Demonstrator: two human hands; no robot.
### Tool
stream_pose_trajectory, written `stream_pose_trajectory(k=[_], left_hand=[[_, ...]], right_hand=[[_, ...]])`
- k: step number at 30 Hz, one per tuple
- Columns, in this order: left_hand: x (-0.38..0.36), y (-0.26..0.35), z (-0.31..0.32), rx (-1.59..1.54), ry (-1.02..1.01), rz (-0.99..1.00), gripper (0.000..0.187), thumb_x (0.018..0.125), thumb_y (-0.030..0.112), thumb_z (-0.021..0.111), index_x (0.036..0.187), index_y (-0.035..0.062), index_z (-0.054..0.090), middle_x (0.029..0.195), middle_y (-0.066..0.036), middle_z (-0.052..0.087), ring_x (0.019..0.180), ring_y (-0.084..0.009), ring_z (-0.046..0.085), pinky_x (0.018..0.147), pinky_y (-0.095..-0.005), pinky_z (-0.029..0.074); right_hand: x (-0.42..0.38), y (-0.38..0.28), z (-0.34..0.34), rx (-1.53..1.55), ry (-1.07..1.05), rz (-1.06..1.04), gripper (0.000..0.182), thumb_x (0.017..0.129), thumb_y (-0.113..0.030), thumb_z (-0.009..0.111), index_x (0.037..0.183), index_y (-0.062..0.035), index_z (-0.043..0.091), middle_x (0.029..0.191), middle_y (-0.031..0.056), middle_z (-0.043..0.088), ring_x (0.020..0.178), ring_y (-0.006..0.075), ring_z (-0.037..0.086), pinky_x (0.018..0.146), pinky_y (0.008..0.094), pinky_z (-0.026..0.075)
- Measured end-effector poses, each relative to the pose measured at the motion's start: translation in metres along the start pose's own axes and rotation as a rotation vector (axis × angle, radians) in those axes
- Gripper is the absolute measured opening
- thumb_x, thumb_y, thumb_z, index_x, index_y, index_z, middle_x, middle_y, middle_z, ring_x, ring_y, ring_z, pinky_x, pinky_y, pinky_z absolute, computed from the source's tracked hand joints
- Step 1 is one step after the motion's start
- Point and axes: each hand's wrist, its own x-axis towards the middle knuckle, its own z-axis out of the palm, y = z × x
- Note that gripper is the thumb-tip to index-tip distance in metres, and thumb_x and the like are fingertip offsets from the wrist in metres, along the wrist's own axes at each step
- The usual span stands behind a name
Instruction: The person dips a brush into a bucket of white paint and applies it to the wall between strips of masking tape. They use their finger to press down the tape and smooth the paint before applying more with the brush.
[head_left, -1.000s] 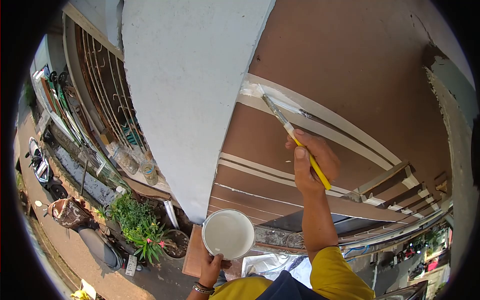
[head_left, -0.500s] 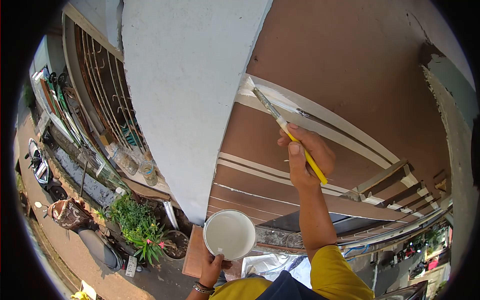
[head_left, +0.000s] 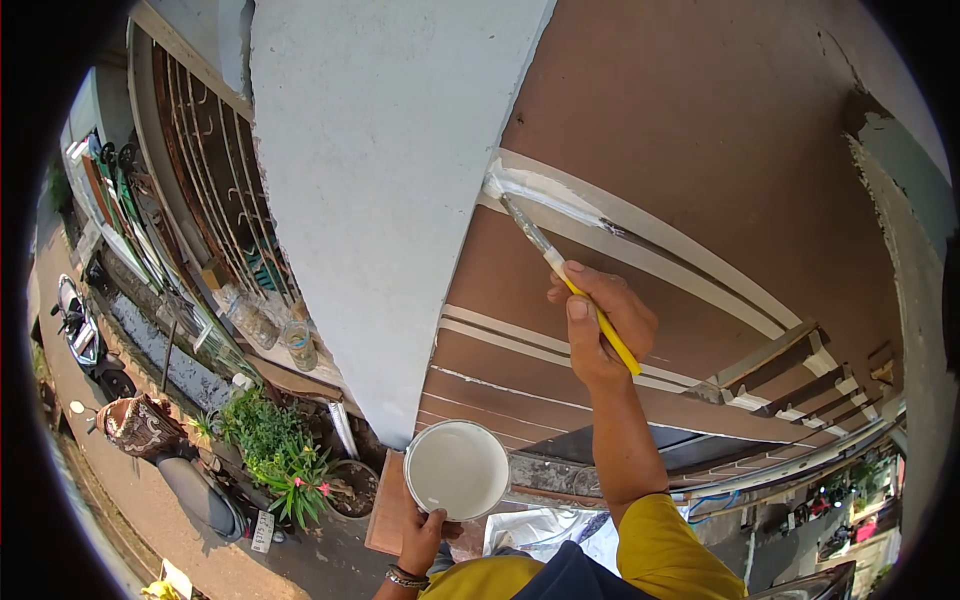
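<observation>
My right hand (head_left: 612, 318) grips a paintbrush (head_left: 618, 345) by its yellow handle. The bristles touch the left end of a pale band (head_left: 560, 200) on the brown wall (head_left: 650, 110), close to the white wall's edge. Fresh white paint shows along the groove between the masked-looking pale strips. Below, my left hand (head_left: 428, 540) holds a bucket of white paint (head_left: 456, 470) by its near side, thumb at the rim. The bucket's opening faces up towards me.
A white wall (head_left: 370, 200) stands left of the brown one. Farther left are a barred window (head_left: 205, 150), glass jars (head_left: 298, 345) on a ledge, a potted plant (head_left: 275, 440) and a parked motorbike (head_left: 200, 495). A silvery sheet (head_left: 560, 530) lies below.
The brush tip has moved slightly down along the band's left end, and my right hand has shifted a little down and left. The bucket has stayed nearly still.
</observation>
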Motion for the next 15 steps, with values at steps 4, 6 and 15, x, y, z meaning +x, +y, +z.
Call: stream_pose_trajectory(k=[4,6,15], left_hand=[[0.001,-0.001,-0.002,0.009,-0.007,-0.012,0.075,0.094,-0.002,0.047,0.155,0.0137,0.007,0.095,-0.019,0.067,0.064,-0.0226,0.07,0.054,-0.0306,0.06],[0.002,0.001,-0.001,0.013,-0.005,-0.011,0.075,0.094,-0.002,0.047,0.155,0.0134,0.007,0.095,-0.018,0.067,0.064,-0.0226,0.07,0.054,-0.0309,0.06],[0.003,-0.001,0.0,0.022,0.014,-0.045,0.072,0.094,0.0,0.048,0.155,0.0119,0.01,0.094,-0.019,0.067,0.064,-0.0237,0.071,0.055,-0.032,0.06]], right_hand=[[0.006,0.0,0.0,0.001,0.027,0.015,0.025,0.086,0.004,0.064,0.109,0.0045,0.071,0.092,0.0168,0.074,0.077,0.0199,0.073,0.069,0.0274,0.058],[0.006,0.004,0.002,-0.028,0.012,-0.004,0.025,0.086,0.003,0.064,0.109,0.0042,0.071,0.092,0.0168,0.074,0.077,0.02,0.073,0.069,0.0272,0.058],[0.001,0.003,-0.002,-0.012,0.008,0.014,0.023,0.095,-0.008,0.061,0.113,0.0033,0.069,0.094,0.0172,0.073,0.079,0.0205,0.072,0.071,0.0308,0.06]])
